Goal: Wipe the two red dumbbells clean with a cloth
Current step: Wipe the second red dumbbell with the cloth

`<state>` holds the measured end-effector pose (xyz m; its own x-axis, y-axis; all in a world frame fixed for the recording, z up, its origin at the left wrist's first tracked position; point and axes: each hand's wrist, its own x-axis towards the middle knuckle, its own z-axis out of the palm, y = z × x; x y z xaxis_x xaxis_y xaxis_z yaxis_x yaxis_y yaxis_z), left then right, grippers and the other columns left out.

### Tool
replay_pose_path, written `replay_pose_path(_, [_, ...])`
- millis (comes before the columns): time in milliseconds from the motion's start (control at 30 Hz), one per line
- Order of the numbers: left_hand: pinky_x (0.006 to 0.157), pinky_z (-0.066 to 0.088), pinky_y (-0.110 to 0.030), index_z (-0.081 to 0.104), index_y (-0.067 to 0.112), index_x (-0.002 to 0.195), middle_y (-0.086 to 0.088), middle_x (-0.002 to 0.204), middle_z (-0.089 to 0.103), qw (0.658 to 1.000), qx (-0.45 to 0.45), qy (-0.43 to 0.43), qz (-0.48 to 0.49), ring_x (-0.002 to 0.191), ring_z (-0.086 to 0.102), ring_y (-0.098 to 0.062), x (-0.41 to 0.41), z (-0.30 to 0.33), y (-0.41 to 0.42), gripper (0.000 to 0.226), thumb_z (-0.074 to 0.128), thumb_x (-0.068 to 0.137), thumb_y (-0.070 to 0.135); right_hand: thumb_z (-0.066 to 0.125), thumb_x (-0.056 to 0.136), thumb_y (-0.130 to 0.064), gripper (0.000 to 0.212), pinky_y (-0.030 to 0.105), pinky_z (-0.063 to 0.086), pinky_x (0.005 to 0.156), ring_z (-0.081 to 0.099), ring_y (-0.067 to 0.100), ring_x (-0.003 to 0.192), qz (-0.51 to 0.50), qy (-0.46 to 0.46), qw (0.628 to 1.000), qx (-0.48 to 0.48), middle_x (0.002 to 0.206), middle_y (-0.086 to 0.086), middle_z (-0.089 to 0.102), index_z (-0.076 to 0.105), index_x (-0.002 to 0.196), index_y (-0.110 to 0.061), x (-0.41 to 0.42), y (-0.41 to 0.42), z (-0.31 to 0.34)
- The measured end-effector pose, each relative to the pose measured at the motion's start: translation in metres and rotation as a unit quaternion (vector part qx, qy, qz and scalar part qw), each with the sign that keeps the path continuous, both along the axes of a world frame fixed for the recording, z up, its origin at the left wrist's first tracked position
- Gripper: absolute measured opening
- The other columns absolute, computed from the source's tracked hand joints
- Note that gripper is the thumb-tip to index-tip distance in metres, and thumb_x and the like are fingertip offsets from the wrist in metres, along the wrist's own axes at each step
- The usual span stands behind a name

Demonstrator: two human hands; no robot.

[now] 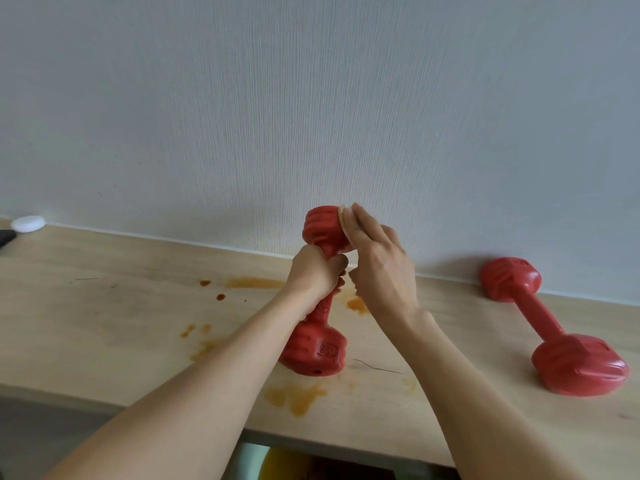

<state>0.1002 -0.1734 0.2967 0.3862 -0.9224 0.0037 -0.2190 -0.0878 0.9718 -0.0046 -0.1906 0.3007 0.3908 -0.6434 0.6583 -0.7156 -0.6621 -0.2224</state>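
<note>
- left hand (317, 271) wrapped round the handle of the near dumbbell (320, 348), holding it upright, its lower head standing on the wooden table (104, 306)
- right hand (381, 268) with fingers mostly straight, pressing a pale cloth (344, 221) flat against the right side of that dumbbell's top head; only a thin edge of cloth shows past the fingertips
- second dumbbell (550, 327) lies on its side on the table, well apart to the right, far head just beside the wall (311, 98)
- orange-brown stains (294, 396) on the table: smears left of the held dumbbell, a patch in front of its base, a bit between the hands' level and the base
- white round object (27, 224) at far left by the wall, a dark thing beside it cut by the frame edge, can't tell what
- below the table's front edge something pale green and yellow (273, 462) shows, maybe a container, contents can't tell
- nothing between the two dumbbells but bare table and a thin dark scratch (377, 367)
</note>
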Motion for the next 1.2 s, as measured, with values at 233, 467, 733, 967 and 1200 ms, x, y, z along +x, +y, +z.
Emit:
replay_pose_path(233, [0.046, 0.043, -0.023, 0.058, 0.006, 0.068, -0.005, 0.056, 0.054, 1.000, 0.001, 0.004, -0.015, 0.044, 0.052, -0.017, -0.003, 0.000, -0.003, 0.017, 0.050, 0.084, 0.005, 0.058, 0.062, 0.015, 0.092, 0.036, 0.048, 0.082, 0.048, 0.034, 0.118, -0.011, -0.034, 0.999, 0.019, 0.150, -0.002, 0.036, 0.036, 0.144, -0.020, -0.001, -0.010, -0.002])
replay_pose_path(467, [0.041, 0.042, -0.018, 0.060, 0.003, 0.075, -0.004, 0.058, 0.057, 0.999, -0.006, -0.042, -0.027, 0.042, 0.054, -0.013, 0.002, 0.003, 0.003, 0.011, 0.052, 0.083, 0.005, 0.058, 0.064, 0.015, 0.087, 0.036, 0.048, 0.082, 0.047, 0.031, 0.121, -0.016, -0.039, 0.999, 0.032, 0.149, -0.005, 0.038, 0.041, 0.141, -0.022, -0.004, -0.009, 0.000])
replay_pose_path(733, [0.046, 0.044, -0.024, 0.059, 0.007, 0.068, -0.005, 0.056, 0.055, 1.000, 0.000, -0.021, -0.015, 0.042, 0.052, -0.016, 0.001, 0.002, -0.004, 0.017, 0.052, 0.083, 0.005, 0.057, 0.062, 0.015, 0.090, 0.036, 0.048, 0.090, 0.046, 0.032, 0.126, 0.008, -0.051, 0.998, 0.020, 0.150, 0.000, 0.038, 0.038, 0.143, -0.018, -0.001, -0.004, -0.006])
replay_pose_path(967, [0.050, 0.046, -0.025, 0.064, 0.000, 0.078, -0.004, 0.056, 0.057, 1.000, -0.010, -0.021, -0.003, 0.045, 0.055, -0.017, 0.000, -0.002, -0.007, 0.013, 0.052, 0.081, 0.005, 0.061, 0.061, 0.015, 0.101, 0.035, 0.047, 0.091, 0.037, 0.025, 0.134, 0.002, -0.055, 0.997, 0.051, 0.154, -0.004, 0.029, 0.027, 0.148, -0.024, -0.004, -0.007, -0.009])
replay_pose_path(1200, [0.052, 0.048, -0.028, 0.064, 0.000, 0.076, -0.006, 0.060, 0.058, 1.000, -0.018, -0.011, 0.016, 0.045, 0.054, -0.017, 0.003, -0.005, -0.008, 0.014, 0.052, 0.082, 0.006, 0.058, 0.059, 0.020, 0.090, 0.035, 0.053, 0.079, 0.050, 0.028, 0.123, 0.012, -0.064, 0.998, 0.004, 0.142, -0.004, 0.048, 0.047, 0.139, -0.020, -0.006, -0.011, -0.017])
